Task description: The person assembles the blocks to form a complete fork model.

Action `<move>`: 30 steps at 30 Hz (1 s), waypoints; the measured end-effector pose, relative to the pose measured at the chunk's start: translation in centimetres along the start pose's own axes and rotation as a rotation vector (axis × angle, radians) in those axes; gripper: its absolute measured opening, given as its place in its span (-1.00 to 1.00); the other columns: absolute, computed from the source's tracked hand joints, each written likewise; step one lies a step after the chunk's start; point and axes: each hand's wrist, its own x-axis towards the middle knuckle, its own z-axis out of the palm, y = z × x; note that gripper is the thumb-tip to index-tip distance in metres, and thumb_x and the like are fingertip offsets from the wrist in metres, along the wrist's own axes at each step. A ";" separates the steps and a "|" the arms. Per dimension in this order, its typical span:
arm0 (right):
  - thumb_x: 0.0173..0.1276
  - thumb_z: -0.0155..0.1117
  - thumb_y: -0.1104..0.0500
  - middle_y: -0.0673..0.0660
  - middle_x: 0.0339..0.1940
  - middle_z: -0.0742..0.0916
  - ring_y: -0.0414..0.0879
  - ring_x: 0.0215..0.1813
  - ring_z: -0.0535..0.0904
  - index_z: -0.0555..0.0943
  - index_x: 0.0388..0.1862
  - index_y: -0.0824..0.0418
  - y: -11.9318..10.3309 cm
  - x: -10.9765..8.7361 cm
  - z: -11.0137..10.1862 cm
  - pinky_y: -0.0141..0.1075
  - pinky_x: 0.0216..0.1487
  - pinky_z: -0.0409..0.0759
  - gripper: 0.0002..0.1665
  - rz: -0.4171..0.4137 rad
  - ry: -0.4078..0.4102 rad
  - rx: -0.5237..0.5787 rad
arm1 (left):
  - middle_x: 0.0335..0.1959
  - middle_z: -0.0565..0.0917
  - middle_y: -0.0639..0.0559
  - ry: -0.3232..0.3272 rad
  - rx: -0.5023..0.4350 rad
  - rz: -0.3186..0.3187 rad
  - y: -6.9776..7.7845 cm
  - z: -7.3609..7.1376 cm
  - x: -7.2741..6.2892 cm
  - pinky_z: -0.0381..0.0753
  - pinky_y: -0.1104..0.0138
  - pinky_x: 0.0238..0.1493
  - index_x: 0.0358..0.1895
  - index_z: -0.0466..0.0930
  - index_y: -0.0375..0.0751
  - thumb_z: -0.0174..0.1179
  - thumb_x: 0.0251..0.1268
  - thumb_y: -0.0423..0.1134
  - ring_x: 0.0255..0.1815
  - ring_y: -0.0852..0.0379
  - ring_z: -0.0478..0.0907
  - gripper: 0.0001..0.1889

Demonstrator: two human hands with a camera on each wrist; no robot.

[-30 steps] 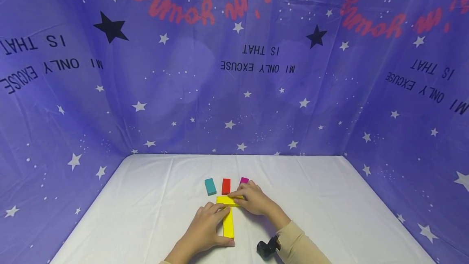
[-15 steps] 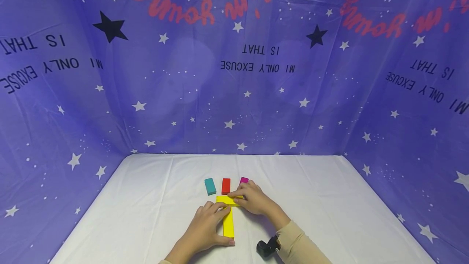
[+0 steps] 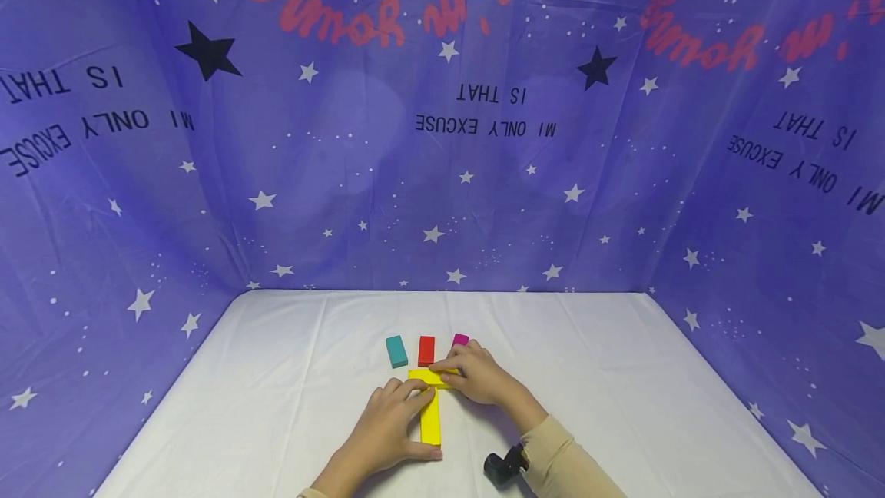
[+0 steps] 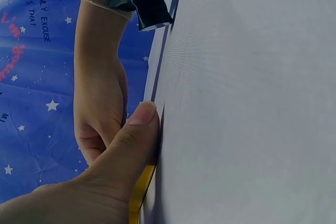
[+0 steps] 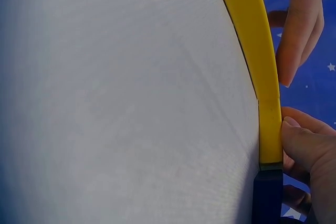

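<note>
Two yellow blocks form a T in the head view. My left hand (image 3: 389, 425) spans the lengthwise yellow block (image 3: 430, 421), thumb against its near end and index finger at the far end. The crosswise yellow block (image 3: 419, 376) lies against that far end, and my right hand (image 3: 482, 375) pinches its right part, which the fingers cover. In the right wrist view, a dark blue block (image 5: 268, 195) adjoins the end of the crosswise block, beside the right thumb (image 5: 303, 142). The left wrist view shows the left thumb (image 4: 128, 142) along a yellow edge.
Beyond the T stand a teal block (image 3: 397, 352), a red block (image 3: 426, 350) and a magenta block (image 3: 460, 340), partly behind the right hand. A black device (image 3: 505, 467) is at the right sleeve. Starry purple cloth (image 3: 442, 175) walls the white table (image 3: 276, 375).
My left hand and the lengthwise yellow block have shifted very slightly away from the person, toward the crosswise block. The right hand holds its place.
</note>
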 end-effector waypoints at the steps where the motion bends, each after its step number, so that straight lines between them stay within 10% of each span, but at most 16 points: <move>1: 0.42 0.26 0.07 -0.15 -0.14 0.65 -0.21 -0.06 0.35 0.69 0.14 -0.20 0.0 0.0 0.0 -0.26 -0.01 0.35 -0.65 -0.001 0.001 0.002 | 0.25 0.54 0.16 -0.001 -0.005 -0.001 0.0 0.0 0.0 0.42 0.14 0.05 0.32 0.54 0.05 0.27 -0.20 0.58 0.10 0.12 0.37 -0.02; 30: 0.43 0.25 0.04 -0.16 -0.10 0.65 -0.22 -0.04 0.34 0.67 0.16 -0.28 0.2 0.1 0.2 -0.24 0.03 0.36 -0.64 0.024 -0.017 0.007 | 0.22 0.54 0.15 0.051 -0.013 0.015 -0.2 0.3 -0.1 0.40 0.23 -0.05 0.30 0.55 0.03 0.27 -0.12 0.54 0.04 0.15 0.35 -0.08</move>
